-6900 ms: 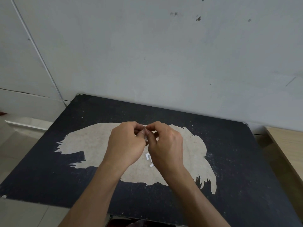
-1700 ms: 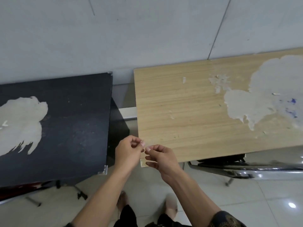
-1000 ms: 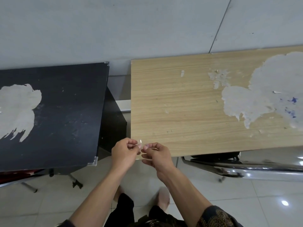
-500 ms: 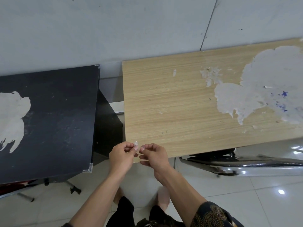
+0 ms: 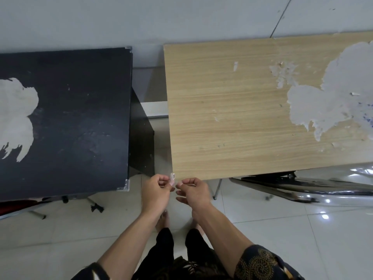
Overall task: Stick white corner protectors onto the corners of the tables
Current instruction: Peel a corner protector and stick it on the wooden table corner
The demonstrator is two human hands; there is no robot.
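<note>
Currently, the left hand (image 5: 156, 191) pinches the corner protector (image 5: 172, 177). The right hand (image 5: 192, 191) has its fingers curled; contents cannot be determined. The protector lies just beside the near-left corner of the wooden table (image 5: 222, 128), immediately beyond the left fingertips.

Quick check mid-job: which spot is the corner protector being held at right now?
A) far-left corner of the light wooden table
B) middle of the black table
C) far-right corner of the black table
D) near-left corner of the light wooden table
D: the left hand pinches the small white corner protector right at the near-left corner of the light wooden table, the corner closest to the person.
</note>
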